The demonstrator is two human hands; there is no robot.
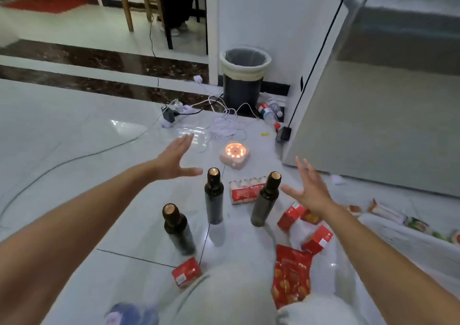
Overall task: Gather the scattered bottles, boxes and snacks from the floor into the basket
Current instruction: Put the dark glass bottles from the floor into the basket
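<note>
Dark glass marks the three bottles that stand upright on the pale tiled floor (62,125): the near bottle (178,227) at about eleven o'clock from the person's knees, the middle bottle (214,195) at twelve and the right bottle (263,200) at one. The left hand (175,159) hangs above and beyond the middle bottle, and the right hand (311,191) hangs just beside the right bottle at its three o'clock. Both have fingers spread, palms turned toward each other, and grip nothing. They appear to bracket the group, probably as an approach before either one closes on a neck, since standing bottles are easiest taken there and would tip if knocked. A red-wrapped pack of small white bottles (245,191) lies flat between the two farther bottles. Red boxes are scattered around: one (186,272) at six o'clock of the near bottle and two more (291,216) (318,238) under the right forearm. A red snack bag (291,282) lies at five o'clock, and wrapped snack bars (385,211) lie well apart at three. No basket can be made out in this view, so all of the gathering seems still to be done. A glowing round device (235,154) sits at twelve o'clock beyond the bottles and looks like no part of the job.
</note>
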